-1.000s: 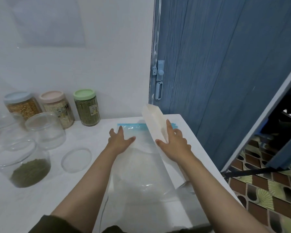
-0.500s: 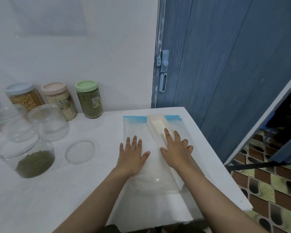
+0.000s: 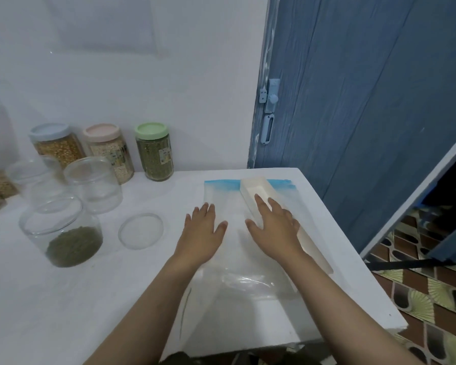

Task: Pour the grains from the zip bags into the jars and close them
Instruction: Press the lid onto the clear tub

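Head view shows us a white table point(image 3: 63, 299) against a pale wall, a blue door point(image 3: 366, 101) to its right and patterned floor tiles beyond. At left we see a lidless glass jar point(image 3: 61, 233) holding green grains, its clear lid point(image 3: 140, 231) lying beside it, and three capped jars at the wall. We see our left hand point(image 3: 203, 233) lying flat, fingers straight, on an empty zip bag point(image 3: 248, 280); our right hand point(image 3: 274, 227) rests spread over a white tray point(image 3: 256, 191) on that bag. More bags at far left are cut off and blurred.
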Tool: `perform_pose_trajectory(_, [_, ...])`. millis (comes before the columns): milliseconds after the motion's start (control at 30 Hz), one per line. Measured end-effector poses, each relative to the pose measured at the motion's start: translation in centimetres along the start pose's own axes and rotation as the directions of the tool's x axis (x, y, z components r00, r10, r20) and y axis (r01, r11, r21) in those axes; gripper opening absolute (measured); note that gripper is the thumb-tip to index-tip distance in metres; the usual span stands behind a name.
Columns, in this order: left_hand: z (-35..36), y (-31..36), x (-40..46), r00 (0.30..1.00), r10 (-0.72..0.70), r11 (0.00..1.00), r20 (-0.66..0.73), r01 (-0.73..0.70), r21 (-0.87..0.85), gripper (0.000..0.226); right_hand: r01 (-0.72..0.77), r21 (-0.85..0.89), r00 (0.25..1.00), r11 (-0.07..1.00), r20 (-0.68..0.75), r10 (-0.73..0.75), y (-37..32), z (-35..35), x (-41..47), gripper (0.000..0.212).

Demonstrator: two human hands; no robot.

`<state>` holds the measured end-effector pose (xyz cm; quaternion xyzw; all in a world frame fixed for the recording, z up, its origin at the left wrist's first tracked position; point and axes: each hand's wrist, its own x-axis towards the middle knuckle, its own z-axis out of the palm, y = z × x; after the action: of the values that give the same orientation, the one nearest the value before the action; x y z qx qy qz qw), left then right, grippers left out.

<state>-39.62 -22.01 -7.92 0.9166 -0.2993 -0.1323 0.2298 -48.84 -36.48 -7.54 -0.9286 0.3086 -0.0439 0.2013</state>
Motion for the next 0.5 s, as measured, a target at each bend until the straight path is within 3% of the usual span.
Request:
perform_pose_trajectory(100, [-4.7, -0.8, -2.7, 0.994, -0.010, 0.999, -0.111, 0.005, -0.046, 0.061, 0.127, 0.254, 0.990, 0.959, 0.023, -0.138, -3.9, -0.2, -1.5, 0.061])
perform_pose_trajectory(233, [-10.6, -4.2, -6.1, 0.956, -0.021, 1.000, -0.293, 0.013, -0.027, 0.056, 0.221, 0.366, 0.955, 0.904, 0.110, -0.277, -9.8, 0.9, -2.2, 0.056])
perform_pose_trajectory(367, [-14.8, -8.6, -8.1, 0.897, -0.060, 0.998, -0.437, 0.065, -0.003, 0.050, 0.295, 0.366, 0.921, 0.883, 0.138, -0.365, -15.1, 4.4, -1.2, 0.057])
perform_pose_trajectory(500, [-16.7, -13.7, -8.2, 0.874, -0.128, 0.990, -0.469, 0.141, -0.007, 0.049, 0.240, 0.192, 0.911, 0.952, 0.295, -0.289, -19.3, 9.0, 0.0, 0.071])
